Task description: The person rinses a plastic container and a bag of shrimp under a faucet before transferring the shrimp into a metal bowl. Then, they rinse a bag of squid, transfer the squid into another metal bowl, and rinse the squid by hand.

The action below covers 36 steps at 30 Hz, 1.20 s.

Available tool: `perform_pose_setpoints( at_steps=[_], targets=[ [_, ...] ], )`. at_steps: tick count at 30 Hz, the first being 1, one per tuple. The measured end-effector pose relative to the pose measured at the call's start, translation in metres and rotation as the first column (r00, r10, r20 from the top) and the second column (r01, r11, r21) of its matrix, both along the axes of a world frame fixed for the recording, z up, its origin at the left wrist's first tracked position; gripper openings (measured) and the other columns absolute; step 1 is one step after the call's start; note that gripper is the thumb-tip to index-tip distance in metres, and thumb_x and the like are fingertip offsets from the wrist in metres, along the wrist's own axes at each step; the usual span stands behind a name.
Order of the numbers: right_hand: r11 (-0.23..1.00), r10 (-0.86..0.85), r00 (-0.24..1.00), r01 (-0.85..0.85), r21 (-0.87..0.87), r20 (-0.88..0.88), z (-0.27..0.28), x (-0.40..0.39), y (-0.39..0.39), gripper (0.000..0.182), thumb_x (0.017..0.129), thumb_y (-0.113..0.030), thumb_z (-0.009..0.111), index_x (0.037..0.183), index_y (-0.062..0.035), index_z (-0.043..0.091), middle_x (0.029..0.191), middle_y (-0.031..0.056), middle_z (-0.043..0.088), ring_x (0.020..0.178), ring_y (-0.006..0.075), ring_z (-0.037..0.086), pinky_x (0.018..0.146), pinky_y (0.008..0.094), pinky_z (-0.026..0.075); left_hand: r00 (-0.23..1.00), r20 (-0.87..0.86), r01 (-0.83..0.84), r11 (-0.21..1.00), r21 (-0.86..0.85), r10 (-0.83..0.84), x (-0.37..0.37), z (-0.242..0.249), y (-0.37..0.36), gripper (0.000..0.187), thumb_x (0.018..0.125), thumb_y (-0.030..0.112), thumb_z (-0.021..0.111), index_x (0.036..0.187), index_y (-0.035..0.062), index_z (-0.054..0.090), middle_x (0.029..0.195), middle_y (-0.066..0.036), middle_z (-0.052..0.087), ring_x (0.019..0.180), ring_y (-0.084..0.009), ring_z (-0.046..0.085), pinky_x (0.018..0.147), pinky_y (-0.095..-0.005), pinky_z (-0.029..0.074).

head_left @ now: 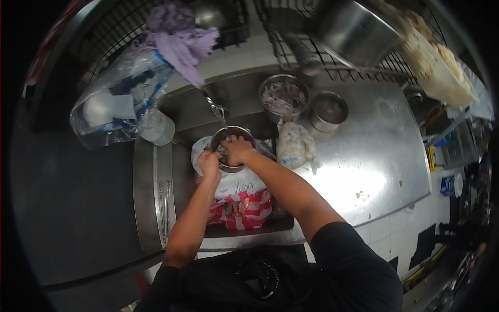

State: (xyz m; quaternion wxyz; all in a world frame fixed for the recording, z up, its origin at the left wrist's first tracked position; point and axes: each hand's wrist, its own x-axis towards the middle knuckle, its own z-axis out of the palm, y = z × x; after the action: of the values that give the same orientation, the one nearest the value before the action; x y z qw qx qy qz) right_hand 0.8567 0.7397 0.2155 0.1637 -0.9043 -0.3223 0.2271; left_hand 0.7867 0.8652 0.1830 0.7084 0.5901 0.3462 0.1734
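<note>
A round metal pot (232, 168) sits in the sink on top of bagged goods, with a stream of water (220, 112) falling at its far rim. My left hand (209, 162) is closed on the pot's near left rim. Inside the pot, my right hand (239, 150) reaches down with its fingers apart over wet, greyish pieces I cannot identify. Under and in front of the pot lie a white bag (228, 187) with dark handwriting and a red-and-white striped bag (249, 212) with pinkish contents.
Right of the sink stand a pot of purplish slices (283, 98), a smaller metal pot (328, 111) and a tied plastic bag (295, 145) on the steel counter (379, 145). Left are a clear plastic bag (117, 109) and a plastic container (157, 128). A lilac cloth (184, 49) hangs above.
</note>
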Motion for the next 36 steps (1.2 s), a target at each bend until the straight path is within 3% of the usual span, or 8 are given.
perform_pose_setpoints(
  at_steps=[11,15,17,23,30,32,35,36],
  targets=[
    [0.959,-0.283,0.958,0.283,-0.006,0.046,-0.009,0.088,0.052,0.038,0.077,-0.011,0.069,0.114,-0.0059,0.067,0.111,0.0241,0.068,0.107,0.0394,0.067,0.093,0.0452,0.055,0.984,0.081,-0.143,0.978,-0.151,0.156,0.048,-0.044,0.019,0.029,0.068,-0.008,0.062,0.064,0.0119,0.041,0.060,-0.002,0.048,0.044,-0.0133,0.044,0.036,-0.0297,0.035],
    [1.000,-0.027,0.995,0.028,-0.012,0.100,-0.013,0.100,0.046,0.049,0.075,-0.016,0.072,0.122,-0.0061,0.064,0.124,0.0227,0.063,0.118,0.0361,0.062,0.096,0.0437,0.053,0.981,0.098,-0.149,0.972,-0.183,0.169,0.061,-0.043,0.011,0.030,0.070,-0.007,0.062,0.063,0.0122,0.040,0.060,-0.001,0.048,0.045,-0.0128,0.045,0.038,-0.0297,0.035],
    [0.930,0.275,0.961,-0.270,0.248,0.015,-0.020,0.105,0.036,0.067,0.071,-0.022,0.078,0.133,-0.0114,0.058,0.134,0.0228,0.057,0.127,0.0358,0.055,0.099,0.0438,0.051,0.980,0.073,-0.169,0.969,-0.178,0.184,0.061,-0.039,0.007,0.030,0.070,-0.007,0.062,0.063,0.0120,0.039,0.060,-0.001,0.048,0.045,-0.0125,0.044,0.038,-0.0297,0.035],
    [0.978,0.053,0.992,-0.028,-0.208,0.114,-0.012,0.073,0.043,0.088,0.069,-0.024,0.082,0.147,-0.0208,0.042,0.143,0.0221,0.049,0.126,0.0401,0.055,0.100,0.0447,0.051,0.988,0.128,-0.090,0.996,-0.013,0.091,0.061,-0.059,0.007,0.030,0.067,-0.008,0.063,0.062,0.0117,0.040,0.059,0.001,0.045,0.047,-0.0111,0.043,0.040,-0.0294,0.033],
    [0.996,-0.047,0.972,0.061,-0.058,0.231,-0.045,0.097,0.049,0.048,0.071,-0.011,0.072,0.119,-0.0163,0.068,0.116,0.0211,0.067,0.109,0.0382,0.065,0.093,0.0457,0.054,0.990,0.071,-0.106,0.982,-0.158,0.118,0.052,-0.037,0.011,0.022,0.065,-0.004,0.064,0.063,0.0085,0.046,0.059,-0.001,0.045,0.050,-0.0123,0.044,0.044,-0.0323,0.034],
    [0.992,0.016,0.945,-0.057,0.116,0.326,-0.036,0.101,0.044,0.049,0.070,-0.009,0.069,0.119,-0.0094,0.067,0.119,0.0190,0.067,0.111,0.0367,0.064,0.096,0.0447,0.052,0.989,0.042,-0.140,0.985,-0.103,0.145,0.050,-0.047,0.016,0.018,0.065,-0.002,0.065,0.064,0.0070,0.049,0.060,-0.002,0.048,0.051,-0.0142,0.046,0.045,-0.0338,0.036],
    [0.984,0.124,0.992,-0.125,0.130,0.021,-0.007,0.101,0.039,0.069,0.065,-0.021,0.085,0.129,-0.0078,0.064,0.131,0.0218,0.062,0.121,0.0342,0.060,0.103,0.0400,0.047,0.973,0.079,-0.217,0.976,-0.013,0.217,0.050,-0.043,0.009,0.012,0.065,0.001,0.065,0.064,0.0042,0.053,0.059,-0.004,0.053,0.053,-0.0145,0.049,0.047,-0.0354,0.037],
    [0.961,0.138,0.989,-0.148,0.233,0.059,0.004,0.093,0.036,0.063,0.067,-0.026,0.086,0.124,-0.0057,0.067,0.127,0.0229,0.064,0.118,0.0377,0.061,0.102,0.0408,0.047,0.966,0.077,-0.246,0.969,-0.007,0.246,0.051,-0.043,0.009,0.012,0.065,0.001,0.065,0.064,0.0042,0.053,0.059,-0.004,0.053,0.053,-0.0145,0.049,0.047,-0.0354,0.037]
  ],
)
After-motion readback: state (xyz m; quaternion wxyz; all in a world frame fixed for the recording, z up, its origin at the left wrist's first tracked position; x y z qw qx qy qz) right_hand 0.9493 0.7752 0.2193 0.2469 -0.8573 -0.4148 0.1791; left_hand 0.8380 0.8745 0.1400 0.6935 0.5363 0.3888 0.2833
